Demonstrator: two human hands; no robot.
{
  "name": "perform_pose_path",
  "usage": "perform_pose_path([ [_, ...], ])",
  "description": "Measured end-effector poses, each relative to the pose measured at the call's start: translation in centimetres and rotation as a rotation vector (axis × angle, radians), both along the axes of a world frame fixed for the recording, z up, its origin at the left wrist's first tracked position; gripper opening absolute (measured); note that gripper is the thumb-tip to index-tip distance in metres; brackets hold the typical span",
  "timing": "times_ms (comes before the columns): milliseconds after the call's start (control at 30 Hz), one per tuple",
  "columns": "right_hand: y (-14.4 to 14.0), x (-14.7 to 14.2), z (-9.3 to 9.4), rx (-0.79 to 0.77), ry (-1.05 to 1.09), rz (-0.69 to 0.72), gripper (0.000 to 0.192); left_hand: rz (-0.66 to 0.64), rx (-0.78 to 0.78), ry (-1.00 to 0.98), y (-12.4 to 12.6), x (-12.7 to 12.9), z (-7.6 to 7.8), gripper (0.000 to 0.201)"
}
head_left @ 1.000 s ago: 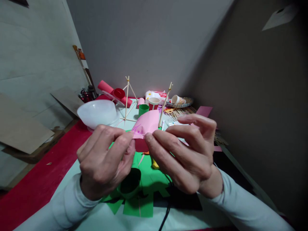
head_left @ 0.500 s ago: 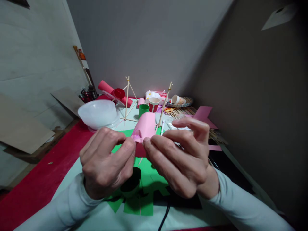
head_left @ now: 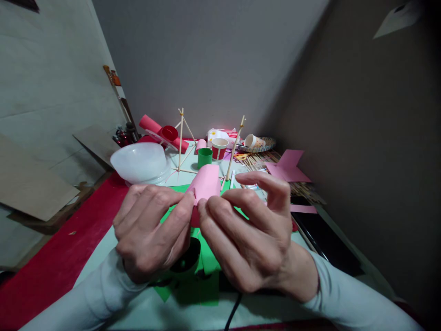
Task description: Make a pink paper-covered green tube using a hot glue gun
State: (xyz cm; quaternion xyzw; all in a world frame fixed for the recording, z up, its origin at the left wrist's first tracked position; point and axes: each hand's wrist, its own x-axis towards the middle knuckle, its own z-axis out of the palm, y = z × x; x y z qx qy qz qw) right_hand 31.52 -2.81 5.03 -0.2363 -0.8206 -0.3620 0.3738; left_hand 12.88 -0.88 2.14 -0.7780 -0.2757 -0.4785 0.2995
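On red-edged table (head_left: 51, 271) by grey wall: prob. cups.

Surface (head_left: 103, 250), pale, red-edged. On it: green paper sheets (head_left: 206, 257), white bowl (head_left: 140, 162), green cup (head_left: 205, 157). Also pink paper pieces (head_left: 287, 168), wooden skewers (head_left: 303, 187).

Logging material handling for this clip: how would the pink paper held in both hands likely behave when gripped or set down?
The pink paper bends into a curl between the left hand and right hand, so it is probably thin, light and floppy. Fingertip pinches seem enough to hold it. Curled like this, it might roll or spring open if released.
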Motion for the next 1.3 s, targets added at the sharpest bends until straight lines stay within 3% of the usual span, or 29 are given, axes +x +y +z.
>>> perform_pose_path([
  [133,0.0,-0.1,0.0,0.000,0.011,0.044,0.030,0.020,-0.020,-0.051,0.2,-0.1,-0.6,0.032],
  [200,0.3,0.1,0.1,-0.082,0.072,0.085,0.024,-0.022,-0.015,-0.088,0.6,-0.2,-0.8,0.033],
  [333,1.9,1.2,0.7,-0.331,0.356,0.222,0.015,-0.079,-0.085,-0.283,1.3,-0.3,-1.0,0.030],
  [467,3.8,2.4,0.8,-0.683,0.606,0.349,0.021,-0.219,-0.327,-0.451,1.2,-0.1,-0.5,0.025],
  [567,4.4,2.5,0.5,-0.992,0.651,0.449,0.031,-0.327,-0.471,-0.533,0.8,0.0,-0.2,0.018],
  [633,4.3,2.4,0.4,-1.115,0.617,0.469,0.029,-0.371,-0.557,-0.582,0.7,0.1,0.0,0.017],
  [800,4.1,2.2,0.5,-1.145,0.559,0.381,0.023,-0.492,-0.871,-0.799,1.6,-0.1,0.2,0.020],
  [900,4.5,2.3,0.3,-1.131,0.567,0.373,0.023,-0.580,-1.048,-0.872,2.3,-0.3,0.3,0.032],
  [1000,4.9,2.6,0.0,-1.130,0.562,0.380,0.022,-0.620,-1.209,-0.976,2.6,-0.1,0.5,0.030],
  [1167,5.4,2.7,-0.5,-1.277,0.555,0.487,0.026,-0.611,-1.214,-1.089,2.5,0.1,0.4,0.027],
  [1300,5.8,2.5,-1.3,-1.366,0.562,0.590,0.038,-0.558,-1.195,-0.955,2.4,0.0,0.2,0.014],
])
